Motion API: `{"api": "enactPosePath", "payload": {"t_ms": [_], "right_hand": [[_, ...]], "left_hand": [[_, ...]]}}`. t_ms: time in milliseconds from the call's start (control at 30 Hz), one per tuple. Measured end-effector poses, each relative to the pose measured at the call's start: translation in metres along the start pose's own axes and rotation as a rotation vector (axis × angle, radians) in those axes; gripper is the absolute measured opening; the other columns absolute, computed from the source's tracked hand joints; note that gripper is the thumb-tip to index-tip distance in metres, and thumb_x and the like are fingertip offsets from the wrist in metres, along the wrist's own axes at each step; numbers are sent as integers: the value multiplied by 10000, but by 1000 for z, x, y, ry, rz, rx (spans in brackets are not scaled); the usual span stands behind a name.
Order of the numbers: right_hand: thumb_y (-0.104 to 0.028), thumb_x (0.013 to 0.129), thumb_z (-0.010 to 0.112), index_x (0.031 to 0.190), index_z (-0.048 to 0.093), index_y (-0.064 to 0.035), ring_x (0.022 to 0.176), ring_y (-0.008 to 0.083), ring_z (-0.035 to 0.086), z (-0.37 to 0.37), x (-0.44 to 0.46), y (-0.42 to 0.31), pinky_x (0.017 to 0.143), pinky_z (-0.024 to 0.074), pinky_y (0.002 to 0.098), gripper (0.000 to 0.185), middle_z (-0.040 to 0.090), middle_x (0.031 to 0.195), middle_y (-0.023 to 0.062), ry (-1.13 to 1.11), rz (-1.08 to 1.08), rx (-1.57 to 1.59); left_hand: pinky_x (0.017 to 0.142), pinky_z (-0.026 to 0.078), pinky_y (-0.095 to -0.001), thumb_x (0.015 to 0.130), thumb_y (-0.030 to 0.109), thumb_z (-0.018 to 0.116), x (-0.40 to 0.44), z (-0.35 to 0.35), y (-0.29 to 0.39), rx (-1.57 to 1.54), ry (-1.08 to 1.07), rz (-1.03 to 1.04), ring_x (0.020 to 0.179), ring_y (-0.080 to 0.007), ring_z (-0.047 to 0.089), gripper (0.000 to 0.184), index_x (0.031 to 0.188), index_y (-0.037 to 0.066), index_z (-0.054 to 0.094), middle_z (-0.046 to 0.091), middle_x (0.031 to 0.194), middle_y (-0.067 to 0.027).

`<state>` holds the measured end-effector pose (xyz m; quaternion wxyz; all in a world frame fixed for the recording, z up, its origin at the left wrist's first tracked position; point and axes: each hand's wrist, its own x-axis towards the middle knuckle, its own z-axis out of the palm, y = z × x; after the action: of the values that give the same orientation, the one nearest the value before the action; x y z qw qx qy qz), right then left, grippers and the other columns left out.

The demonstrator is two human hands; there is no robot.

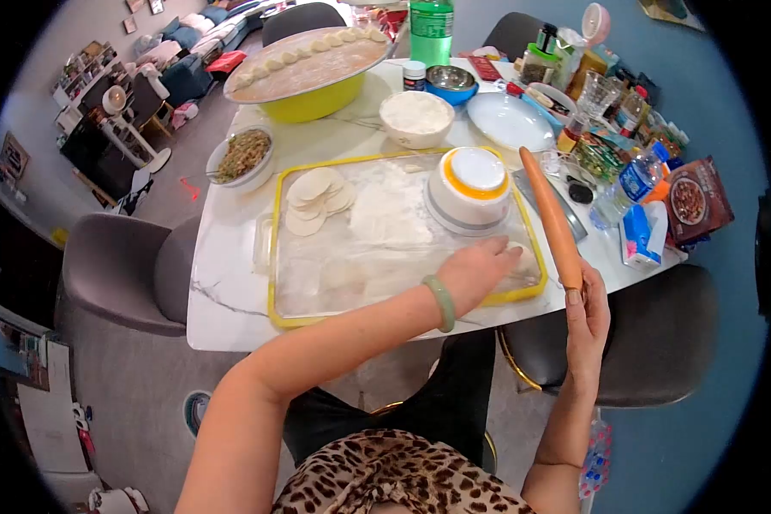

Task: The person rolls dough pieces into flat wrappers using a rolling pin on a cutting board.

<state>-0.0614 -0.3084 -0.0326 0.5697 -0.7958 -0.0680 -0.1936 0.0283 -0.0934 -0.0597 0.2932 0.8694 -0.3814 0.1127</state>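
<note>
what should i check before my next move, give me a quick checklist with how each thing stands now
1. Rolling pin in hand: ok, gripped in the right hand.
2. Rolling pin on the yellow-rimmed board: not ok, held up toward its right side.
3. Left hand free: cannot tell, its grip is partly hidden.
4. Round wrappers apart from the upturned bowl: ok, overlapping at the board's left.
5. Anything under the upturned bowl: cannot tell.
6. White powder available: ok, a bowlful behind the board.

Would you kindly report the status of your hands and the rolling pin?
Left hand over yellow-rimmed board. Right hand gripping rolling pin by its near end. White bowl on board, just beyond left hand.
</note>
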Motion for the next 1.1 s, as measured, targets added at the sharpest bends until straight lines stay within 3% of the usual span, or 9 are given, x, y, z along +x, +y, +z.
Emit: {"api": "enactPosePath", "payload": {"t_ms": [233,467,533,567,633,767,933,1000,1100], "right_hand": [[-80,970,533,1336,538,16,1321,232,434,13,7,-2,1113,321,356,379,525,1369,154,-11,-24,-28],[-63,999,507,1350,501,51,1247,172,491,26,10,-19,1096,359,324,369,534,1325,99,-98,-35,83],[-63,996,513,1354,500,50,1244,171,492,28,9,-22,1095,358,322,375,532,1329,99,-101,-43,62],[-63,993,519,1358,499,49,1241,170,493,30,10,-24,1094,357,319,382,530,1333,99,-98,-51,45],[-63,991,525,1357,502,49,1234,168,495,30,9,-24,1089,356,313,384,531,1333,99,-101,-36,60],[-67,983,538,1352,509,47,1213,163,500,29,6,-21,1069,357,297,387,544,1315,95,-98,5,75],[-66,974,550,1319,523,47,1175,152,515,32,5,-10,1024,384,283,364,570,1252,91,-166,12,85],[-47,964,549,1307,532,33,1153,145,522,43,8,-20,1006,393,276,353,571,1235,86,-197,26,91],[-23,943,552,1305,540,18,1145,150,530,61,16,-24,1002,396,275,364,570,1230,85,-242,18,70]], "left_hand": [[947,515,-407,885,132,561,-39,-59,-44,123,-109,2,1101,-353,615,219,1069,53,650,627,1239,-162],[979,503,-382,876,85,551,-38,-64,-37,147,15,-2,1153,-330,592,241,1098,51,640,622,1252,-144],[973,508,-370,872,79,551,-25,-48,-42,157,6,242,1168,-313,580,254,1111,37,630,620,1228,-136],[973,508,-370,872,79,551,-21,-46,-43,161,10,236,1168,-313,580,254,1111,37,630,620,1228,-136],[960,515,-366,874,85,555,-17,-54,-43,187,-252,274,1173,-308,572,256,1113,23,621,607,1202,-133],[945,521,-363,878,87,548,-47,-78,-58,316,-259,246,1169,-305,569,267,1127,5,599,600,1166,-130],[1058,440,-407,862,158,642,-125,-130,-39,294,-208,-64,1291,-373,475,486,1283,-40,505,492,1367,-224],[1139,342,-440,851,233,702,-152,-137,-19,254,-216,-272,1383,-429,358,670,1381,-66,422,349,1479,-300],[1164,292,-463,850,285,722,-173,-132,1,264,-229,-323,1422,-456,285,772,1427,-81,362,269,1513,-337]]}}
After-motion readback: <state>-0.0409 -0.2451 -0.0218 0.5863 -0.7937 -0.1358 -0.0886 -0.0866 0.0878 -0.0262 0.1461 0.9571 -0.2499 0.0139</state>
